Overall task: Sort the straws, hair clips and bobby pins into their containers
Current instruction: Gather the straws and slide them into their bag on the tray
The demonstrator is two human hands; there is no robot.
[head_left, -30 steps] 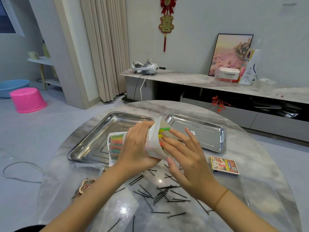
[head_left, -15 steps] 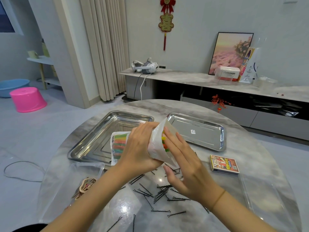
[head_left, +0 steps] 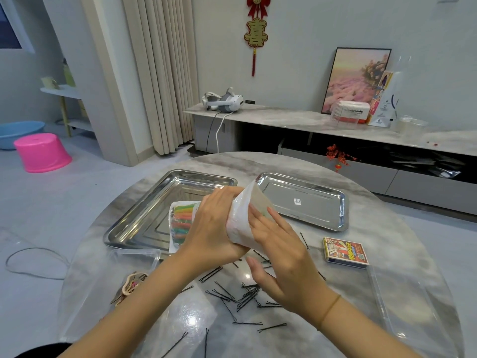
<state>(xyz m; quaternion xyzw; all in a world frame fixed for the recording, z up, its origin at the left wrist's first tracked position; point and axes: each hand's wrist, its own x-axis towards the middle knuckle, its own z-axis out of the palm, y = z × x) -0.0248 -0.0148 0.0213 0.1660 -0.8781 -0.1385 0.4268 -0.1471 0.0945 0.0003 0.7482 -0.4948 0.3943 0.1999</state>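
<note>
My left hand (head_left: 214,228) grips a clear plastic bag of coloured straws (head_left: 182,223) around its middle, above the table. The bag's open mouth (head_left: 247,213) points right. My right hand (head_left: 281,257) lies flat against that mouth with its fingers pressed on the plastic, and the straw tips are barely visible. Several black bobby pins (head_left: 242,295) lie scattered on the table under my hands. Beige hair clips (head_left: 131,285) sit in a clear plastic box (head_left: 134,254) at the lower left.
Two steel trays stand at the back, one on the left (head_left: 154,205) and one on the right (head_left: 304,200). A small printed box (head_left: 344,251) lies to the right. A clear lid (head_left: 402,301) rests near the table's right edge.
The straw tips that stuck out of the bag's mouth have gone back inside. My right hand has moved left and down onto the mouth, flattening against the plastic.
</note>
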